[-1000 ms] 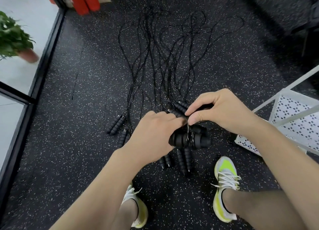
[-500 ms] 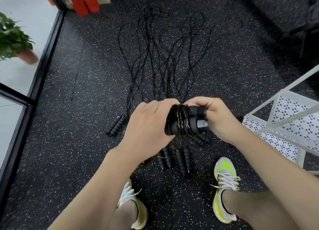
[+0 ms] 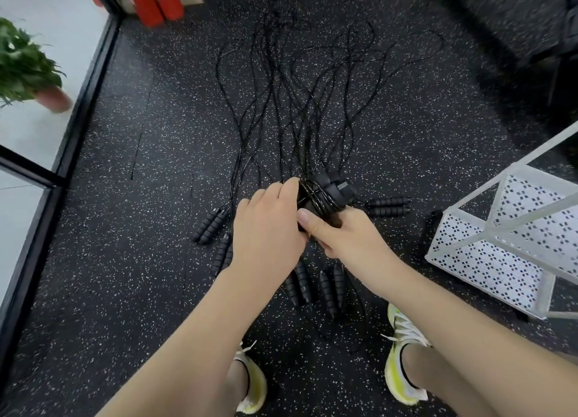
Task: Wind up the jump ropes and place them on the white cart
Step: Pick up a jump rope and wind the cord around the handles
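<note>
Over by the glass wall a potted plant (image 3: pixel 25 69) stands outside, and red pads (image 3: pixel 156 0) lean at the far edge of the speckled floor (image 3: pixel 125 260). On that floor I count five pairs of black foam handles still lying loose: two pairs left of the hands (image 3: pixel 210 225), two pairs (image 3: pixel 314 286) below them between the person's shoes, and one pair (image 3: pixel 387 206) to the right, their cords (image 3: pixel 297 88) fanned out away from the person.

One rope looks finished. The left hand (image 3: pixel 269 229) curls round one end of the wound rope bundle (image 3: pixel 323 194), its fingers hidden behind it; the right hand (image 3: pixel 341 235) grips the bundle from below, thumb pressed along its side. The bundle is held above the floor, near the middle of the view.

I'd judge the winding of this one done or nearly so, the last turn being secured. Next it wants carrying right to the white cart (image 3: pixel 513 229), one cart, its perforated tray close by, without letting the coils spring loose.
</note>
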`<action>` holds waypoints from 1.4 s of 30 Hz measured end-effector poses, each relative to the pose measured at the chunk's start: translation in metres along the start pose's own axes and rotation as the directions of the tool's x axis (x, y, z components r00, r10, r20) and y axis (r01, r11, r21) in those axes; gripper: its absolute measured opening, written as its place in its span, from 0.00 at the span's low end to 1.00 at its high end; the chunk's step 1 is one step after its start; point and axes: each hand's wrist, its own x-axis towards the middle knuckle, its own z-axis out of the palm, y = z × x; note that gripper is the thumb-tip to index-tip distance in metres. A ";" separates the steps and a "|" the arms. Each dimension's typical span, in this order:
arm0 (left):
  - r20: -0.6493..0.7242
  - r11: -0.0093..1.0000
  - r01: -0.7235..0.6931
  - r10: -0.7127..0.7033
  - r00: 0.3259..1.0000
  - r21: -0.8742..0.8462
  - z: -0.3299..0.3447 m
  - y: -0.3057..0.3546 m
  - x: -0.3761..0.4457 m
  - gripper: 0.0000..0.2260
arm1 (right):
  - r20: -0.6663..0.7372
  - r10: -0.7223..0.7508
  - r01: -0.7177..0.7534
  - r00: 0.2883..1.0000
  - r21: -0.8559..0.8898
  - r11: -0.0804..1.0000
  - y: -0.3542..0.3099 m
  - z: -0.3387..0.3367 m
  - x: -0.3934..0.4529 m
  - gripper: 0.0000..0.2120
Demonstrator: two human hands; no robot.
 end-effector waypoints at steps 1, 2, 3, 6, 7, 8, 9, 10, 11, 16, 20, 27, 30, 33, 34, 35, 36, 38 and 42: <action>0.020 1.000 -0.014 0.014 1.000 0.014 0.002 0.000 0.000 0.24 | -0.024 0.016 -0.015 1.000 0.031 0.999 0.002 0.001 0.000 0.19; 0.050 0.999 -0.033 0.033 0.998 0.010 0.003 -0.001 0.001 0.28 | -0.035 0.044 -0.041 0.998 0.074 0.996 0.003 0.002 -0.001 0.16; 0.082 0.999 -0.044 0.046 0.996 -0.018 0.002 -0.002 0.001 0.32 | -0.048 0.070 -0.064 0.996 0.122 0.990 0.005 0.001 0.000 0.11; 0.106 0.991 -0.009 0.023 0.994 -0.130 -0.006 -0.003 0.000 0.32 | -0.093 0.138 -0.112 0.986 0.244 0.963 0.001 -0.007 0.002 0.05; 0.093 0.990 0.000 0.013 0.996 -0.143 -0.008 -0.003 0.001 0.29 | -0.104 0.145 -0.112 0.984 0.271 0.956 0.001 -0.010 0.003 0.05; 0.080 0.989 0.008 0.004 0.997 -0.146 -0.009 -0.003 0.001 0.28 | -0.107 0.148 -0.112 0.983 0.286 0.952 -0.002 -0.011 0.003 0.05; 0.069 0.988 0.020 -0.009 0.998 -0.154 -0.009 -0.004 0.001 0.27 | -0.101 0.148 -0.113 0.984 0.293 0.949 -0.003 -0.011 0.003 0.06; 0.055 0.985 0.034 -0.024 0.998 -0.171 -0.010 -0.005 0.002 0.27 | -0.091 0.154 -0.121 0.984 0.298 0.947 -0.005 -0.011 0.003 0.06; 0.039 0.980 0.046 -0.040 0.998 -0.195 -0.009 -0.007 0.003 0.28 | -0.084 0.161 -0.130 0.983 0.291 0.948 -0.005 -0.011 0.004 0.07; 0.003 0.949 0.138 -0.143 0.990 -0.282 -0.011 -0.019 0.011 0.23 | -0.075 0.161 -0.160 0.984 0.019 0.987 -0.009 -0.016 0.001 0.06; -0.021 0.974 0.107 -0.114 0.993 -0.199 -0.011 -0.023 0.014 0.21 | -0.055 0.052 -0.072 0.997 -0.478 0.875 -0.020 -0.018 -0.007 0.08; 0.000 0.983 0.092 -0.094 0.996 -0.161 -0.002 -0.019 0.012 0.21 | 0.093 0.147 -0.042 0.985 -0.691 0.721 -0.041 -0.018 -0.012 0.11; -0.001 0.984 0.094 -0.095 0.995 -0.154 -0.003 -0.019 0.011 0.20 | 0.085 0.109 -0.020 0.990 -0.693 0.720 -0.043 -0.022 -0.010 0.08; -0.036 0.991 0.045 -0.050 0.998 -0.125 -0.002 -0.020 0.009 0.19 | 0.026 0.063 -0.031 0.998 -0.656 0.754 -0.048 -0.027 -0.008 0.08; -0.052 0.993 0.023 -0.029 0.998 -0.112 -0.001 -0.020 0.008 0.19 | 0.002 0.043 -0.032 0.999 -0.641 0.767 -0.050 -0.029 -0.008 0.09; -0.063 0.996 0.000 -0.006 0.998 -0.094 0.000 -0.020 0.008 0.20 | -0.009 0.029 -0.029 1.000 -0.622 0.783 -0.052 -0.032 -0.009 0.10; -0.066 0.997 -0.028 0.023 0.998 -0.073 0.001 -0.020 0.008 0.22 | 0.003 0.031 -0.023 1.000 -0.599 0.800 -0.054 -0.036 -0.010 0.11; -0.062 0.996 -0.087 0.085 0.994 -0.031 0.006 -0.021 0.007 0.25 | 0.073 0.058 -0.004 0.996 -0.585 0.811 -0.058 -0.045 -0.011 0.11; -0.013 0.988 -0.156 0.156 0.988 -0.020 0.018 -0.025 0.001 0.30 | 0.063 0.004 0.035 0.998 -0.594 0.804 -0.054 -0.062 0.001 0.05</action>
